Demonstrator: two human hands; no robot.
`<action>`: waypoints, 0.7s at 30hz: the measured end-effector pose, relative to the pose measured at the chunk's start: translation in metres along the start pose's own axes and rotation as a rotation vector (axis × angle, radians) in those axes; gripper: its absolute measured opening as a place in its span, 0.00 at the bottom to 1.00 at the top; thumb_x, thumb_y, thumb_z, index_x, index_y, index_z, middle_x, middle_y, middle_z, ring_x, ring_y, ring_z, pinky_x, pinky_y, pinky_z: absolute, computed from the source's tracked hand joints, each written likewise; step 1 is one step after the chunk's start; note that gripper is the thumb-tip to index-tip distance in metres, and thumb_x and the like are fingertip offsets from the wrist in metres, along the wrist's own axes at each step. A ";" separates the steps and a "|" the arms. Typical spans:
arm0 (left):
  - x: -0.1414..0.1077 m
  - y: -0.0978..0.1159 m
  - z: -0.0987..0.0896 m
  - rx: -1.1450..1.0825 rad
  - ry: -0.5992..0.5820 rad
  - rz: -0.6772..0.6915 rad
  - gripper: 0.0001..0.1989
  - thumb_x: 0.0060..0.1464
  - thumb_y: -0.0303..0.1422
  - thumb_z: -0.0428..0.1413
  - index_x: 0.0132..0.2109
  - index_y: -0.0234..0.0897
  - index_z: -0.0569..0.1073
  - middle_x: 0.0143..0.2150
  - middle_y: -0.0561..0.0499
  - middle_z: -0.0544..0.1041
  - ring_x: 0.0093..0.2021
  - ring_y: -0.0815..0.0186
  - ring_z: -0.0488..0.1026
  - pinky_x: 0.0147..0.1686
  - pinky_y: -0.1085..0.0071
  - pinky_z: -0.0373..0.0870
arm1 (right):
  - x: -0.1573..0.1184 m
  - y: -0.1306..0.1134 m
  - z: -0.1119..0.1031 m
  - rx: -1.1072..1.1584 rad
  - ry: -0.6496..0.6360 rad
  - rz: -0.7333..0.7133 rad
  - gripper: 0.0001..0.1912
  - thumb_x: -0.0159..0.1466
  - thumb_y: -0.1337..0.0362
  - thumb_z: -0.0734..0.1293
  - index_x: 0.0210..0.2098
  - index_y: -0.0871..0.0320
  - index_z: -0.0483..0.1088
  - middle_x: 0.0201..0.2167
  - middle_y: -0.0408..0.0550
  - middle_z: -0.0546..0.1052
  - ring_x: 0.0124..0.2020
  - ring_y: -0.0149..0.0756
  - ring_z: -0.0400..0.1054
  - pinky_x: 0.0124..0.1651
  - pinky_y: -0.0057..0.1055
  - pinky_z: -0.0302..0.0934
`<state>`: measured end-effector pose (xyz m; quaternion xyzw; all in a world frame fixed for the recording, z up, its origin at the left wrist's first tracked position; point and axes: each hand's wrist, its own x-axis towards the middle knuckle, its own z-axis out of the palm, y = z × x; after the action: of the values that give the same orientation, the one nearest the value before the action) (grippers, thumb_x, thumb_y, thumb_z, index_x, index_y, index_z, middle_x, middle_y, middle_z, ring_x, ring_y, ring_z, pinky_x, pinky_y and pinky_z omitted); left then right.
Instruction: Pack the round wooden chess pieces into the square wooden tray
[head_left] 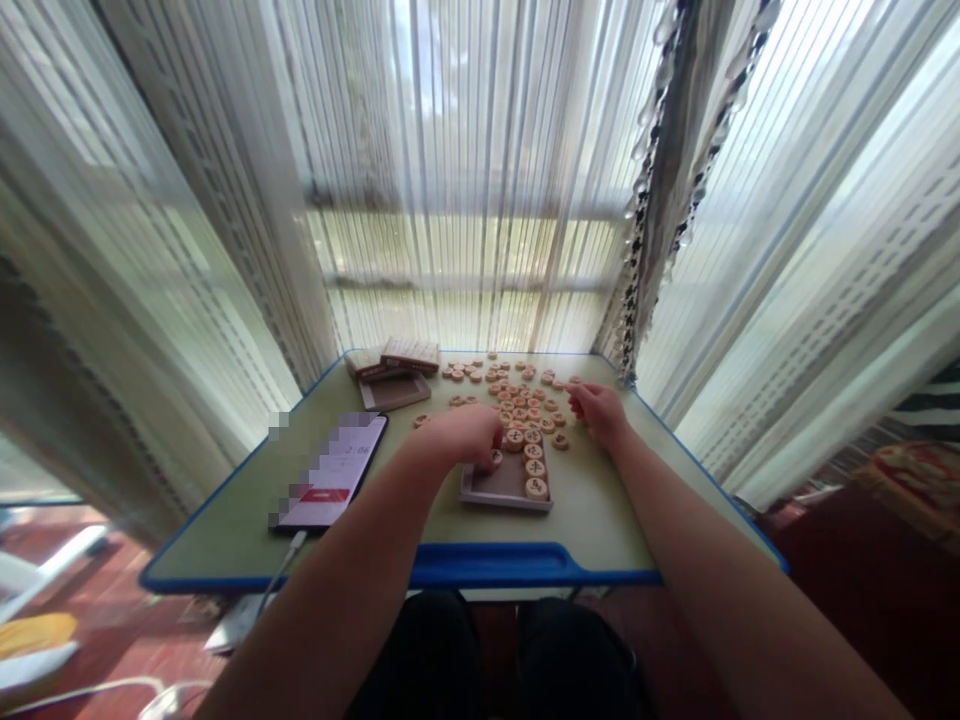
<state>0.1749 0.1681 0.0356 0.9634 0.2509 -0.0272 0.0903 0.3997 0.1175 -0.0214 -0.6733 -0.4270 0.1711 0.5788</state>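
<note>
Two bare arms reach in over the near edge of a blue-rimmed bench (pixel 487 566). Ahead sits a shallow tray (pixel 501 482) holding a few round wooden chess pieces (pixel 536 488). The left hand (pixel 463 437) curves down over the tray's far corner, its fingertips hidden, so I cannot tell whether it grips a piece. The right hand (pixel 600 412) lies loosely curved at the edge of more pieces scattered beyond; whether it holds one is also hidden. Left of the tray lies a phone (pixel 330 470), its screen blurred. The pieces' markings are too small to read. Stacked wooden boxes (pixel 397 360) sit at the far left, before sheer curtains (pixel 465 150).
</note>
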 end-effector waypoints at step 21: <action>0.003 0.005 0.003 0.033 0.043 0.072 0.10 0.42 0.39 0.56 0.25 0.39 0.77 0.21 0.52 0.73 0.22 0.69 0.66 0.22 0.74 0.56 | 0.002 0.003 -0.006 -0.401 0.229 -0.224 0.18 0.55 0.55 0.60 0.15 0.58 0.66 0.13 0.42 0.65 0.20 0.31 0.61 0.25 0.27 0.52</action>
<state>0.1801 0.1648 0.0330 0.9736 0.2174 -0.0073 0.0698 0.4066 0.1154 -0.0222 -0.7381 -0.4560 -0.0596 0.4937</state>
